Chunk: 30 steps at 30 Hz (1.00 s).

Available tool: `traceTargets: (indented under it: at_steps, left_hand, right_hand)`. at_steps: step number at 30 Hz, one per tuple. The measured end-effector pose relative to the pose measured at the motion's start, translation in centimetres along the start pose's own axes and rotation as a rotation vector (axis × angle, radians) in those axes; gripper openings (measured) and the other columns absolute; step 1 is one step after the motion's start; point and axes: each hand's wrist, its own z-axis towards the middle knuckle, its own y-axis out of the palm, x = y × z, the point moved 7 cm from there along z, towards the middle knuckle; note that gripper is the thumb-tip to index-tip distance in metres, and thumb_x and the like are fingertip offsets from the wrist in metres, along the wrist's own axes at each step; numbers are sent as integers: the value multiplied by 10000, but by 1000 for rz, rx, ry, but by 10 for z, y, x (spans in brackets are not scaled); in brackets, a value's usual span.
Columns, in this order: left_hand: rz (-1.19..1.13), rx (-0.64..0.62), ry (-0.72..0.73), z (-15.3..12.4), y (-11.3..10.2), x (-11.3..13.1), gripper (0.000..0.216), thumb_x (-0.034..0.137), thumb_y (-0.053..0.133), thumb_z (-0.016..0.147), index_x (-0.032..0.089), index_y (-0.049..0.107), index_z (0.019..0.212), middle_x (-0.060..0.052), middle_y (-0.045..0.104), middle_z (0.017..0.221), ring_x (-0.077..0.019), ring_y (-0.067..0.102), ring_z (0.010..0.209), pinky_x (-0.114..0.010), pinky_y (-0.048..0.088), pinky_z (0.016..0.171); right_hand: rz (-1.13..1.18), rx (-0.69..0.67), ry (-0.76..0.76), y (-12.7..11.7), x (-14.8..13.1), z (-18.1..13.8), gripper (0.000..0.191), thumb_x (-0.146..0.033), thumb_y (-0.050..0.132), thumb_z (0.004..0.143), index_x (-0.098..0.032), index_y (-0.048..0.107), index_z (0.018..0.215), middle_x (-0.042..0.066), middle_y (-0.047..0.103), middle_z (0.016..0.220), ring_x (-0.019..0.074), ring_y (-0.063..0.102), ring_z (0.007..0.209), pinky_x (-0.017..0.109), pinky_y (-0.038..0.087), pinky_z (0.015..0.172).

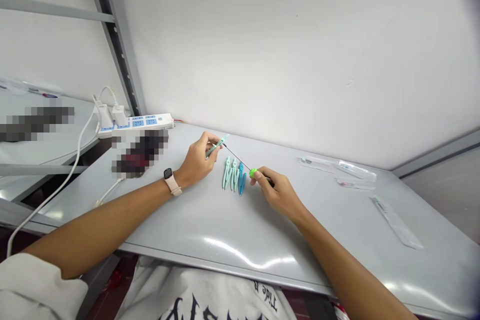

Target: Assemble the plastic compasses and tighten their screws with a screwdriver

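Observation:
My left hand (202, 159), with a watch on its wrist, pinches a mint-green drawing compass (222, 142) above the grey table (195, 215). My right hand (275, 187) is closed around the bright green handle of a screwdriver (237, 157). The screwdriver's thin metal shaft points up and left, its tip at the held compass; whether it sits in a screw is too small to tell. Below and between my hands lie two mint compasses (230, 174) and a blue compass (242, 179), side by side with their points toward me.
Several clear plastic sleeves (397, 222) lie on the right of the table. A white power strip (163, 121) with plugged-in chargers and a white cable (79, 152) is at the back left, near a blurred-out object (140, 155). A grey metal rack post (118, 35) stands left.

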Motion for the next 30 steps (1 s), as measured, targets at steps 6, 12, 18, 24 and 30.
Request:
traceTargets:
  at_steps: [6,12,18,24,30]
  left_hand:
    - [7,-1,10,0,1,0,90,197,579,944,203,518,1011,-32,676,955,-96,611,614,-266,489,593]
    - [-14,5,10,0,0,2,85,192,574,947,204,514,1007,-28,671,943,-93,602,608,-266,484,583]
    - [-7,6,19,0,1,2,96,187,578,937,209,514,1006,-32,677,972,-95,614,603,-274,494,588]
    - [1,5,11,-1,0,1,79,203,571,945,208,514,998,-32,669,956,-96,609,612,-274,501,595]
    - [-18,8,-9,-1,1,0,92,223,585,944,225,514,1003,-39,680,950,-114,616,618,-286,507,580]
  right_hand:
    - [63,100,22,-5,4,0,396,-579,744,809,-220,591,880,37,678,858,123,470,554,290,374,537]
    - [39,66,4,-5,3,-2,376,-584,583,929,-220,654,865,21,610,688,156,474,556,309,358,536]
    - [-21,31,-26,-4,-4,-3,432,-566,460,996,-208,658,856,17,608,702,127,397,524,301,325,534]
    - [92,128,60,-7,5,-3,377,-560,738,810,-236,550,850,4,631,740,127,447,521,282,333,494]
    - [-7,34,-3,-3,-3,-3,399,-570,496,974,-225,650,845,7,578,663,148,418,533,312,342,540]
